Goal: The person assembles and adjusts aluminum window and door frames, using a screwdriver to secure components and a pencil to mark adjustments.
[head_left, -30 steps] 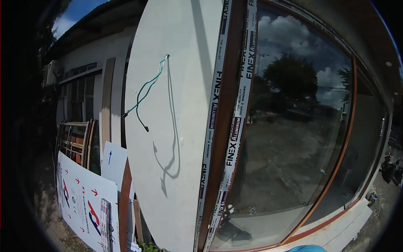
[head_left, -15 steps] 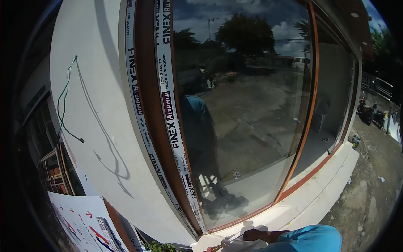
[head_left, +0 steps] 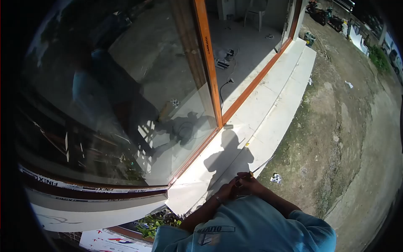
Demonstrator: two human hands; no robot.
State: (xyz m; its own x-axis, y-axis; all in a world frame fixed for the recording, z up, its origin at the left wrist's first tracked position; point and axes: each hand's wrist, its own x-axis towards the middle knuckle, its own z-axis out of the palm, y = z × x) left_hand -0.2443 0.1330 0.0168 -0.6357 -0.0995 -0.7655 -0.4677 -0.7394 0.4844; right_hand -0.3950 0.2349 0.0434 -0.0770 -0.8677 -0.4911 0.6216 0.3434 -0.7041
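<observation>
My two hands are together in front of my chest, at the lower middle of the head view. My right hand point(head_left: 247, 181) is closed around a screwdriver point(head_left: 263, 165); its thin shaft points up and to the right, with a bit of yellowish handle showing. Right beside it, my left hand point(head_left: 227, 190) has its fingers curled in, touching or almost touching the right one. What the left fingers hold, if anything, is hidden. Beyond the hands runs a white tiled ledge point(head_left: 268, 98) bearing my shadow.
A glass panel in an orange-brown frame point(head_left: 208, 59) stands to the left of an opening. Inside are a white chair point(head_left: 255, 14) and a power cord point(head_left: 222, 90). Crumpled litter point(head_left: 276, 178) lies on the rough ground at right. Plants point(head_left: 153, 225) grow at lower left.
My view has swung down and to the right. My hands, earlier low at the frame's bottom edge and apart along the tool, are now drawn together before my chest.
</observation>
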